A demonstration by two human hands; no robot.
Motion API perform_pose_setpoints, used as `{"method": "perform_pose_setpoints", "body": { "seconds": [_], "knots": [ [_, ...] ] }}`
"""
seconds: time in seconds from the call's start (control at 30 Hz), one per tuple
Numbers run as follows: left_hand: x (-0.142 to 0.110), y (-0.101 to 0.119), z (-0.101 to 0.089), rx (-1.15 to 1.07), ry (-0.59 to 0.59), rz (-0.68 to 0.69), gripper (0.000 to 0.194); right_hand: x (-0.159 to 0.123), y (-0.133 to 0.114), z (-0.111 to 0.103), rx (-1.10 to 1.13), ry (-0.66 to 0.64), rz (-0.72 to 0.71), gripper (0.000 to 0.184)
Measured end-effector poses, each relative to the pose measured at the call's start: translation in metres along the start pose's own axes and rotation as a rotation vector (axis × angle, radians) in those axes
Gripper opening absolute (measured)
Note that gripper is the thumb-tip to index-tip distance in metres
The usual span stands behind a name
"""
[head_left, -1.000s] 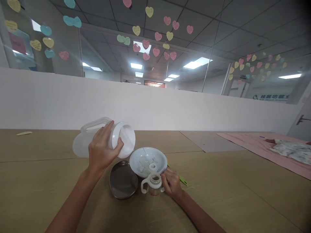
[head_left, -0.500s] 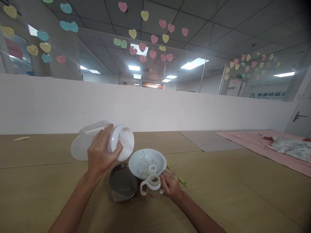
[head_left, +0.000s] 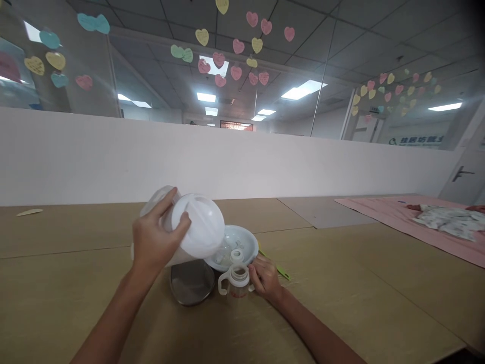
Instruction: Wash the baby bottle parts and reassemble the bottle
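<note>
My left hand [head_left: 157, 235] grips a large translucent white plastic jug [head_left: 197, 226] and holds it tilted in the air. Its round white end faces me and overlaps the left rim of a white bowl [head_left: 242, 242], which holds clear pieces. My right hand [head_left: 266, 277] holds a clear baby bottle [head_left: 238, 283] with white handles, standing in front of the bowl. A dark steel dish [head_left: 191, 285] lies under the jug, partly hidden by it. A green utensil [head_left: 280, 272] lies beside my right hand.
A tan table [head_left: 341, 283] runs across the view, backed by a low white partition [head_left: 227, 162]. A pink mat [head_left: 379, 212] lies at the right with a baby doll [head_left: 447, 220] in patterned clothes on it. A pale paper scrap [head_left: 29, 212] lies far left.
The jug has swung down and to the right, now covering the bowl's left rim and the top of the steel dish. The baby bottle stays in my right hand, and the view has shifted slightly.
</note>
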State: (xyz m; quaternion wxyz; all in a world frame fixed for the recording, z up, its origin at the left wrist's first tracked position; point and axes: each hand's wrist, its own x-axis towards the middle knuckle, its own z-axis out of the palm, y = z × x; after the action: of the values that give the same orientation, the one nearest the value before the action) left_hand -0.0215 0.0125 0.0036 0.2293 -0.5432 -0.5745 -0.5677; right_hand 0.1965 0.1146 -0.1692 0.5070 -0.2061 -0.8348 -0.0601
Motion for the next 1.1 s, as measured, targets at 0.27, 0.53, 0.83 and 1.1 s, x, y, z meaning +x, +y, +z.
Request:
{"method": "perform_pose_setpoints", "body": {
  "seconds": [0.27, 0.53, 0.83, 1.1],
  "knots": [
    [-0.025, 0.037, 0.011, 0.098, -0.048, 0.454, 0.048, -0.001, 0.001, 0.001, -0.013, 0.017, -0.006, 0.037],
    [-0.022, 0.034, 0.009, 0.149, -0.047, 0.583, 0.048, -0.001, 0.003, 0.002, -0.014, 0.021, -0.019, 0.036],
    [0.006, 0.004, -0.009, -0.102, 0.052, 0.007, 0.052, 0.001, 0.002, 0.000, -0.043, 0.021, -0.036, 0.037],
    [0.038, -0.047, -0.030, -0.363, 0.336, -0.706, 0.057, -0.002, 0.004, 0.000, -0.024, 0.012, -0.033, 0.035]
  ]
}}
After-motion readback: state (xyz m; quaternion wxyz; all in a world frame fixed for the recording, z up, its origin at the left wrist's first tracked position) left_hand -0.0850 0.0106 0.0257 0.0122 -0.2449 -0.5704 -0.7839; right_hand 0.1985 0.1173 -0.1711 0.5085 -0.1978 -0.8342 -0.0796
